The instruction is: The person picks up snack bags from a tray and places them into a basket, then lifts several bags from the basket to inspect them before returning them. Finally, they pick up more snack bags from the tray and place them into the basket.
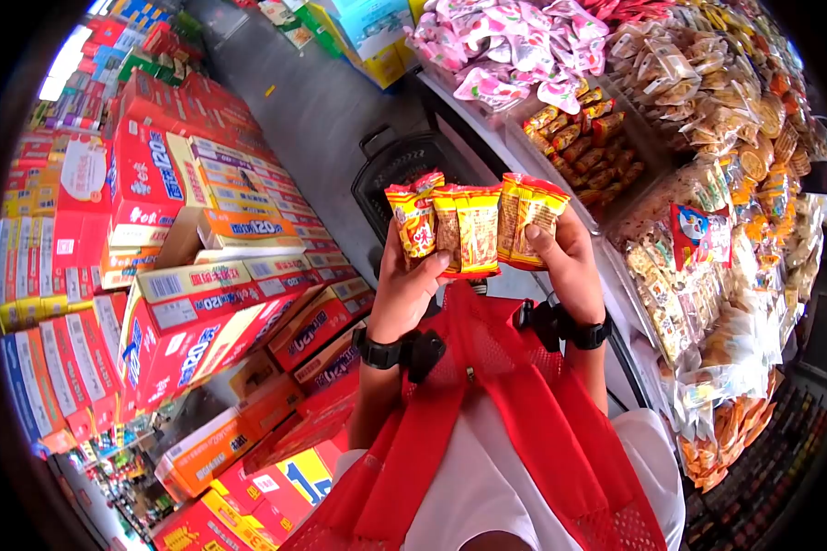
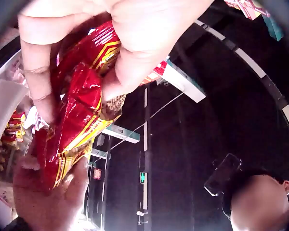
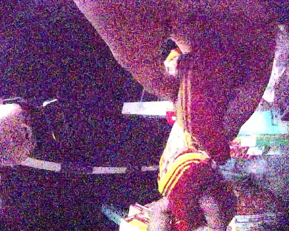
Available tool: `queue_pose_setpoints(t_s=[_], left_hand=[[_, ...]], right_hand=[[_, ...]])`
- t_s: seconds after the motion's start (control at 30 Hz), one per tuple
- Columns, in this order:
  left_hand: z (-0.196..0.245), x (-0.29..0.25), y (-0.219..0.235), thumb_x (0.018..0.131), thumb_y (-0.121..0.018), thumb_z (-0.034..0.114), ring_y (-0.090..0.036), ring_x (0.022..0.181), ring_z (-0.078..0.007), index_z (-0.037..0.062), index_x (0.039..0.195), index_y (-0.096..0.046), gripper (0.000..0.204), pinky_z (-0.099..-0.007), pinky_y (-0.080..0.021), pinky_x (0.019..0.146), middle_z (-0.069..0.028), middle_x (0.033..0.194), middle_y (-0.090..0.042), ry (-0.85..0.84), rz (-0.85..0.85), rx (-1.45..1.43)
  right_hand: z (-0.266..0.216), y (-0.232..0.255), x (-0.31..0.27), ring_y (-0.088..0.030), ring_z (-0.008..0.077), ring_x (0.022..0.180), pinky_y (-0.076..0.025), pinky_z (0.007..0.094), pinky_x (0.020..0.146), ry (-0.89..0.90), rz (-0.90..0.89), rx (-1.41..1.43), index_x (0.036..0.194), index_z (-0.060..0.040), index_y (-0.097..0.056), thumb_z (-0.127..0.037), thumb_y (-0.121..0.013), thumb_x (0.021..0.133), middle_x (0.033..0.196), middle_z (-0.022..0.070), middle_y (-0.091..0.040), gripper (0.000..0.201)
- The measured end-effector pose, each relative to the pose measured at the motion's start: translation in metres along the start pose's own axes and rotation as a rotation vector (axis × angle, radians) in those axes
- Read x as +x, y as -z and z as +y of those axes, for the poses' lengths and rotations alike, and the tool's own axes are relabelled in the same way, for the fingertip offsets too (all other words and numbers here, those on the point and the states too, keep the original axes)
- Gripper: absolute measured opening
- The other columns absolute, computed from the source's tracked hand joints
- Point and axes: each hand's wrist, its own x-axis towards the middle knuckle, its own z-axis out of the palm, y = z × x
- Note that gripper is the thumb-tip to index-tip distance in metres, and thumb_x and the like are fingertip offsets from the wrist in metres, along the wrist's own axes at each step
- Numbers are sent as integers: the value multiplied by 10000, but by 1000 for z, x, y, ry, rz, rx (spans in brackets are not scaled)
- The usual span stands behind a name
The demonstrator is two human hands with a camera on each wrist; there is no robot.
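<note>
From the head camera, your left hand (image 1: 406,289) and right hand (image 1: 565,262) are raised together at the centre of the frame, holding a fanned row of red-and-yellow snack packets (image 1: 473,225). You can count three: the left thumb and curled fingers pinch the lower edges of the two on the left, and the right thumb presses over the front of the one on the right. They are spread side by side with printed faces toward you, probably so each label can be read at once. Behind them, a little left of centre, sits one black basket (image 1: 397,170) on the floor; boxed goods (image 1: 170,275) are stacked along the left of the frame, and bins of wrapped sweets (image 1: 698,156) fill the right. A red mesh strap (image 1: 515,395) hangs at the lower centre. In the left wrist view, the fingers (image 2: 38,72) at the upper left curl round crinkled red packets (image 2: 79,113), and the other hand (image 2: 45,199) meets them from the lower left. The right wrist view is very grainy: curled fingers (image 3: 207,86) hold a yellow-striped packet (image 3: 180,163) near the centre; how many lie there, you cannot tell.
</note>
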Motion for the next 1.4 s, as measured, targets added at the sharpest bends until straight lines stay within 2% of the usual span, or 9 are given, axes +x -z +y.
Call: queue_pose_setpoints(t_s=[0.17, 0.3, 0.37, 0.4, 0.6, 0.73, 0.97, 1.23, 1.4], left_hand=[[-2, -9, 2, 816, -505, -100, -495, 1162, -196, 95, 1360, -277, 621, -383, -451, 954, -70, 1290, -451, -14, 9, -46], [-4, -11, -1, 826, -495, -99, -498, 1160, -197, 96, 1367, -268, 618, -382, -452, 955, -71, 1288, -455, -1, -7, -21], [-4, -10, 0, 833, -499, -90, -501, 1156, -196, 108, 1367, -259, 618, -389, -457, 951, -68, 1274, -462, 8, -3, 1], [-4, -8, 0, 835, -501, -87, -501, 1156, -195, 111, 1366, -259, 616, -391, -458, 949, -67, 1270, -464, 18, -4, 1], [0, -4, -1, 845, -485, -92, -492, 1170, -205, 140, 1365, -256, 614, -412, -461, 943, -64, 1276, -452, 13, -7, 0], [-4, -5, -2, 840, -473, -100, -484, 1181, -246, 175, 1385, -239, 654, -488, -460, 926, -66, 1317, -425, 9, 7, -75], [-4, -6, 13, 858, -461, -81, -490, 1181, -260, 139, 1367, -257, 591, -479, -464, 936, -95, 1307, -442, 10, -13, -10], [5, -4, 12, 873, -448, -63, -498, 1172, -275, 135, 1363, -261, 560, -495, -462, 936, -109, 1302, -448, -3, -18, 15], [13, -1, 12, 876, -451, -54, -491, 1180, -286, 160, 1383, -241, 589, -512, -459, 933, -104, 1314, -440, 30, -12, 27]], right_hand=[[25, -4, 2, -506, 141, 1095, -402, 294, 940, 3, -52, 89, 1279, -27, -389, -103, -562, 897, 1202, 63, -530, 426], [23, -14, -3, -500, 148, 1096, -400, 301, 934, -56, 15, 178, 1252, -37, -394, -233, -525, 926, 1208, 74, -517, 403], [22, -2, 1, -516, 195, 1111, -411, 300, 926, -191, 2, 380, 1273, -44, -397, -420, -370, 941, 1218, 111, -517, 502], [23, -2, 0, -530, 202, 1092, -425, 310, 913, 38, -63, 308, 1266, -46, -404, -402, -366, 930, 1213, 121, -522, 491], [16, 14, 5, -565, 212, 1042, -467, 305, 878, -99, 62, 421, 1300, -5, -361, -6, -456, 880, 1160, 137, -540, 431], [18, 14, 8, -569, 172, 1045, -451, 312, 915, -148, 59, 379, 1284, 57, -423, -75, -526, 883, 1186, 124, -562, 434], [19, 4, 8, -536, 173, 1074, -449, 332, 912, -96, 87, 494, 1346, -77, -343, 9, -454, 891, 1209, 101, -515, 477], [21, 6, 17, -591, 185, 1010, -473, 346, 899, -133, -29, 472, 1275, 19, -405, -54, -413, 907, 1152, 124, -572, 376], [21, 3, 15, -597, 160, 996, -488, 332, 879, -75, 6, 482, 1221, 17, -454, -51, -536, 902, 1113, 103, -602, 336]])
